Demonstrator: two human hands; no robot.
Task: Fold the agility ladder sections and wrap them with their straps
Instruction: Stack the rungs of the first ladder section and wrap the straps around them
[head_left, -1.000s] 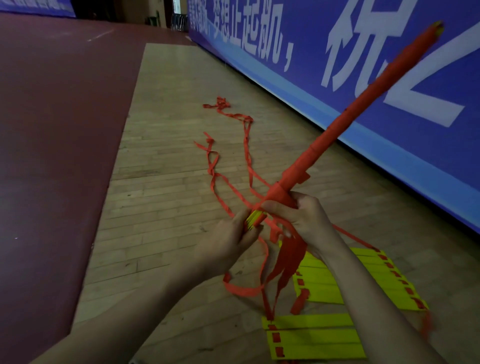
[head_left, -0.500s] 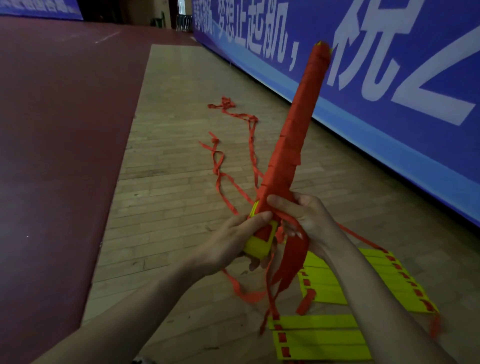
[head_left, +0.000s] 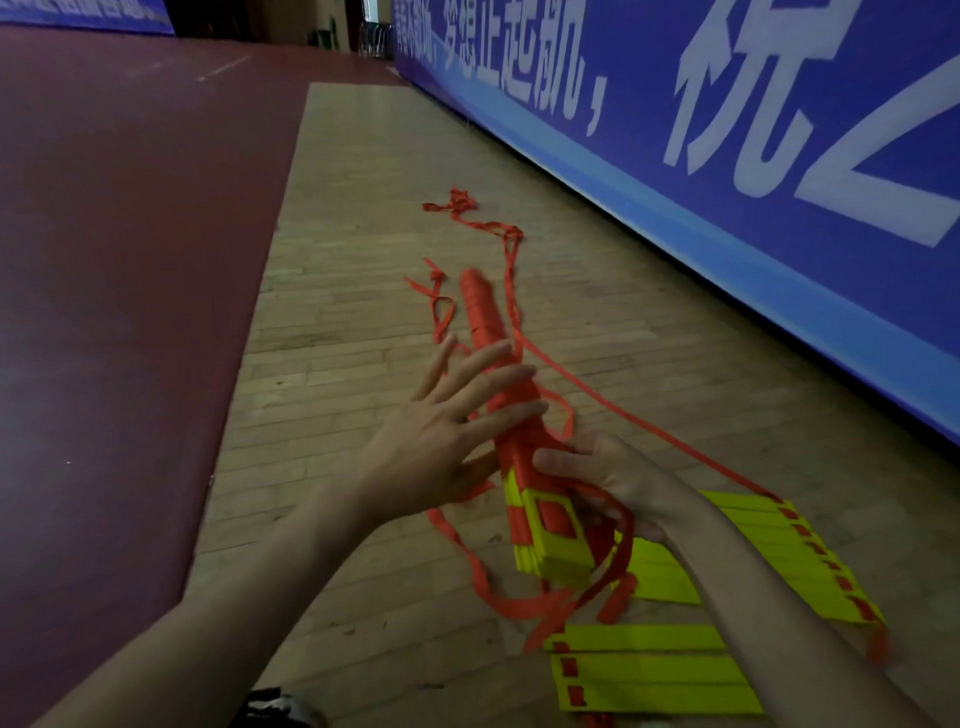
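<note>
Across the upper right of the frame I see a blue banner (head_left: 727, 218) with big white characters, slanting down toward the right edge. The left side is a maroon floor (head_left: 104, 312). Between the two runs a strip of pale wooden boards (head_left: 363, 249), where all the work sits.

At lower right, two batches of flat yellow rungs (head_left: 758, 566) lie on the boards, with red strap showing through slots at their ends. One batch is partly hidden by my operator's right forearm; the other lies just below it, near the bottom edge.

At centre, the bundle (head_left: 483, 317) of folded rungs is held above the boards, pointing away toward upper centre. Its far part is wound in red strap. Its near end is bare yellow, with stacked edges showing.

Red straps (head_left: 524, 605) hang in loops from that near end to the floor. More trail in a tangle up the boards, and one thin length runs from the bundle to the rungs at lower right.

The left hand (head_left: 436, 447) is spread flat, its fingers (head_left: 488, 358) straight and fanned across the top of the bundle, resting on the red wrap. The right hand (head_left: 623, 483) grips the bundle from the right, thumb (head_left: 558, 460) laid across it. Its other fingers are behind the bundle and I cannot see them.
</note>
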